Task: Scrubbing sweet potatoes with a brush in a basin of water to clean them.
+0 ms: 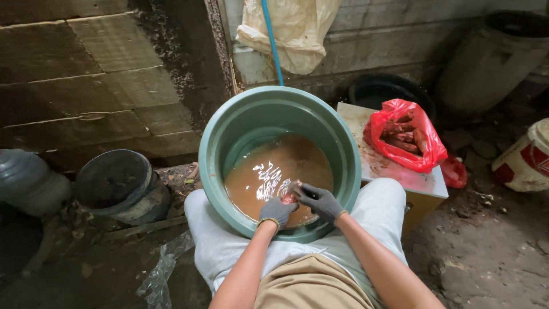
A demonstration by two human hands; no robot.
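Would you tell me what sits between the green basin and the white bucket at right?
In the head view, a red plastic bag on a pale board lies between the green basin and the white bucket.

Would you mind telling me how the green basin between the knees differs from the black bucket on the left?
The green basin is clearly wider than the black bucket. The basin holds muddy brown water; the bucket's inside looks dark, its contents unclear. The basin rests tilted between the person's knees, while the bucket stands on the dirt floor. Both gloved hands, left hand and right hand, work at the basin; nothing touches the bucket. Both are round, open-topped containers.
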